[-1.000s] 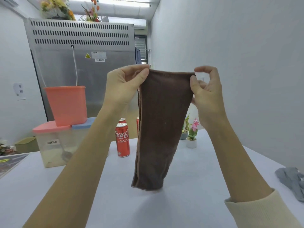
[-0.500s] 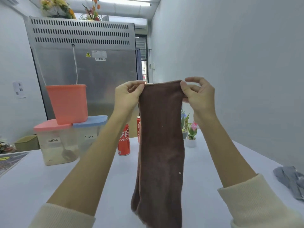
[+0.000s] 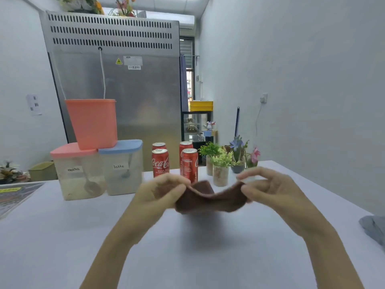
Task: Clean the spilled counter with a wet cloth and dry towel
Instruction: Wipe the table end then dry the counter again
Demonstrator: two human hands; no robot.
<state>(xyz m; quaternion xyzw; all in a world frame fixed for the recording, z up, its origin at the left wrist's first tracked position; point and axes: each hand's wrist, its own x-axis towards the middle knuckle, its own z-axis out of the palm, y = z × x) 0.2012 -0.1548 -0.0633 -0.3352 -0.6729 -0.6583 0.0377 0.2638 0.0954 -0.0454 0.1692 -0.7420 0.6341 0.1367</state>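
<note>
A brown cloth [image 3: 210, 198] sags between both hands just above the white counter [image 3: 187, 251], folded or bunched into a short band. My left hand [image 3: 160, 192] pinches its left end. My right hand [image 3: 268, 188] pinches the right end with thumb and fingers, the other fingers spread. A grey cloth [image 3: 375, 228] lies crumpled at the counter's right edge, apart from both hands. No spill shows on the counter from here.
Behind the hands stand several red cola cans [image 3: 160, 162], small potted plants [image 3: 220, 165], two clear bins labelled mocha [image 3: 77, 174] and latte [image 3: 120, 167], and a pink tub [image 3: 91, 122] stacked on them. A steel fridge [image 3: 116, 80] stands behind; a printed mat [image 3: 14, 197] lies left.
Both hands have dropped from chest height down to just above the counter. The brown cloth, which hung long and vertical, is now gathered into a short sagging band.
</note>
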